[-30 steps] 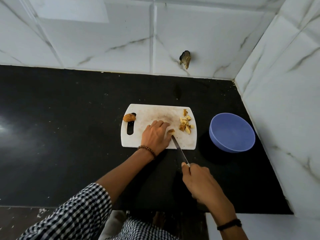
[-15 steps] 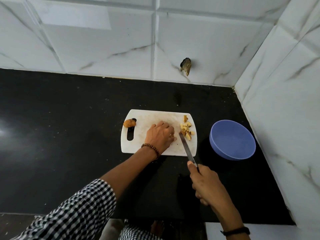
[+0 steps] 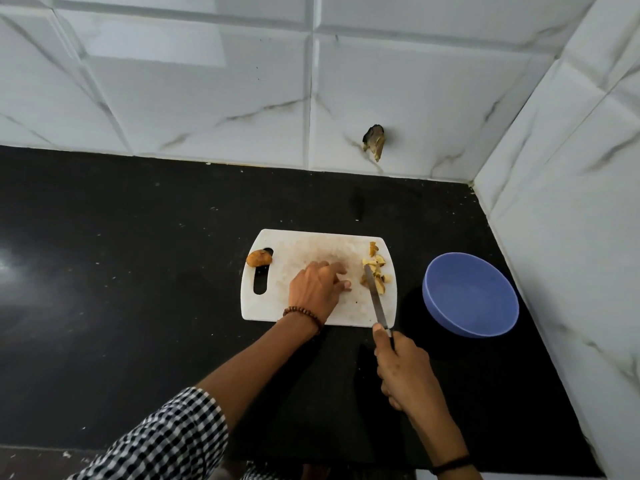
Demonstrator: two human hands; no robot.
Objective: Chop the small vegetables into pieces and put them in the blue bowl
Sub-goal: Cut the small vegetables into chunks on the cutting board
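Vegetable (image 3: 259, 258), uncut, sits at board (image 3: 311, 244) left edge, just left of your left hand (image 3: 317, 291) (fingers loose, holding nothing), so that hand's nearer. Chopped pieces (image 3: 375, 268) touch the knife (image 3: 376, 301) blade, which your right hand (image 3: 403, 372) grips. Blue bowl (image 3: 471, 294) is rightmost.

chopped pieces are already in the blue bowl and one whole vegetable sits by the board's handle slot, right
No. The head view shows the chopped pieces on the right end of the cutting board, by the knife; the blue bowl looks empty. The whole vegetable is by the handle slot.
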